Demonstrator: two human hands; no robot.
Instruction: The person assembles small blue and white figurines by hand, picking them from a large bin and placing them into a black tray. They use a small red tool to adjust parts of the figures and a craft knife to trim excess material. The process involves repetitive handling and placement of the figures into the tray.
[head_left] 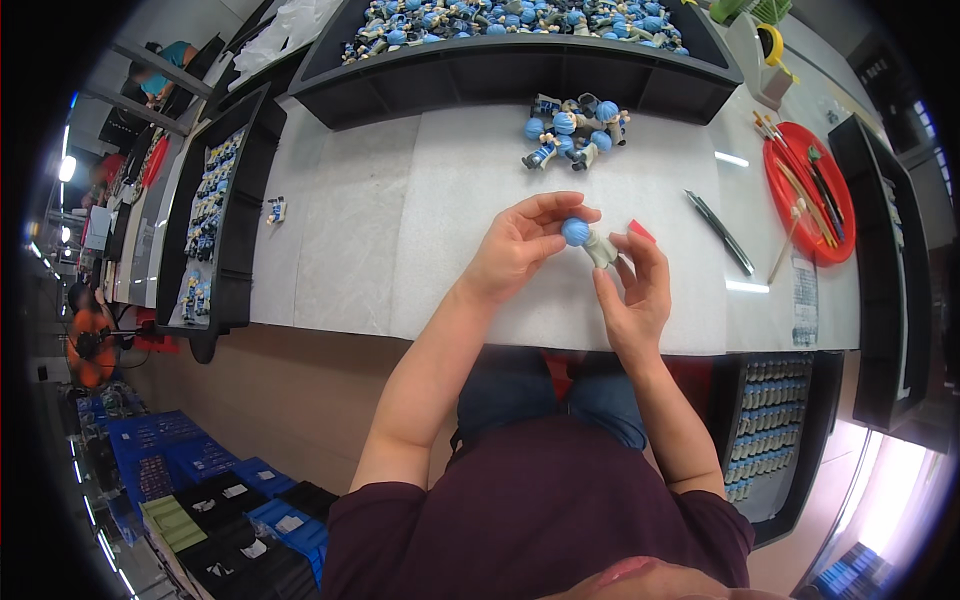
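Note:
Between my two hands, above the worktable, is a small figurine [599,249] with a round blue head and a pale grey-white body, tilted with its head to the left. My left hand [515,247] pinches it at the blue head with thumb and fingers. The fingers of my right hand [638,292] close round the lower end of the pale body. A small pink-red piece [642,232] lies on the table just beyond my right fingers. Farther off, a cluster of similar blue-headed figurines [575,135] lies in a loose heap; its details are too small to tell.
A large black tray [520,75] heaped with figurines stands at the back. Another black tray [240,235] is on the left, near a lone figurine [277,210]. To the right are a dark pen [720,233] and a red dish [848,225] of brushes. Figurine rows fill a low tray [790,520].

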